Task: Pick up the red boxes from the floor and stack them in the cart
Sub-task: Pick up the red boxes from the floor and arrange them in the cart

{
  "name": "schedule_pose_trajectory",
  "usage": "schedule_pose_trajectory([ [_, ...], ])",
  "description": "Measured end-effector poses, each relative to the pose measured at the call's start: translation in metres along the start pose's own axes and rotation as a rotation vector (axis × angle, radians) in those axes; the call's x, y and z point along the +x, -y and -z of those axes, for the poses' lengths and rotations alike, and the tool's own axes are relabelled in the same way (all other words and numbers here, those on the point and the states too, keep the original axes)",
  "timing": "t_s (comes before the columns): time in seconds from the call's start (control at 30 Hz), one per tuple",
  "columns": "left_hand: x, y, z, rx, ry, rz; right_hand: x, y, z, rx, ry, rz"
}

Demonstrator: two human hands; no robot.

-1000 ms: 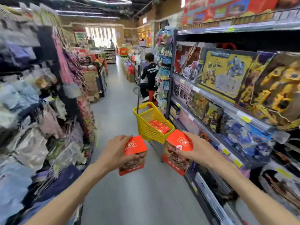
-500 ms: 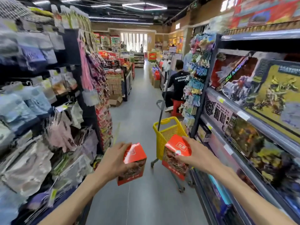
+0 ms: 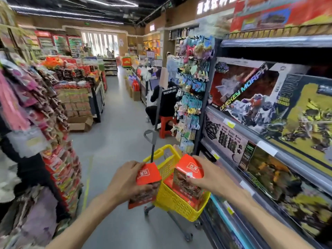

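Two red boxes are in hand, each with a red top panel bearing a white logo and a dark printed picture on the side. The left box [image 3: 146,184] is held just outside the near-left rim of the yellow cart [image 3: 177,203]; the right box [image 3: 188,177] is held over the cart's basket, its lower end inside the rim. More red packaging [image 3: 168,183] lies in the basket beneath it. The left hand [image 3: 125,182] wraps the left box from its left side, fingers closed around it. The right hand [image 3: 208,177] grips the right box from its right side, fingers closed on the top and side. Both forearms extend forward from the bottom of the view. The cart stands on the grey floor [image 3: 116,141], close beside the toy shelf [image 3: 260,141] on the right; its grey handle [image 3: 151,139] rises behind the basket. A seated person [image 3: 167,101] on a red stool [image 3: 166,125] occupies the aisle beyond.
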State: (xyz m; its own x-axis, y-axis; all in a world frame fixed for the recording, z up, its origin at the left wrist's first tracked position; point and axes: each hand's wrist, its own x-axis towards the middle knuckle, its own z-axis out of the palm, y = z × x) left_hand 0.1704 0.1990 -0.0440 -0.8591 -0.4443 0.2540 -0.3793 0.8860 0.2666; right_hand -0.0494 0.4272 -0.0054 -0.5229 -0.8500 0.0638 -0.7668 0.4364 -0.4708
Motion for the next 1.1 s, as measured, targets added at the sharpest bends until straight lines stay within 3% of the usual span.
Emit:
schedule_pose_trajectory([
  [0.5,0.344,0.044,-0.187,-0.027,0.287,-0.327,0.235,-0.184,-0.026,0.003,-0.099,-0.294],
  [0.77,0.449,0.064,-0.290,0.055,0.378,-0.473,0.307,-0.256,-0.076,0.032,-0.020,-0.506],
  [1.1,0.518,0.115,-0.483,0.057,0.604,-0.528,0.326,-0.341,-0.197,0.129,-0.038,-0.673],
])
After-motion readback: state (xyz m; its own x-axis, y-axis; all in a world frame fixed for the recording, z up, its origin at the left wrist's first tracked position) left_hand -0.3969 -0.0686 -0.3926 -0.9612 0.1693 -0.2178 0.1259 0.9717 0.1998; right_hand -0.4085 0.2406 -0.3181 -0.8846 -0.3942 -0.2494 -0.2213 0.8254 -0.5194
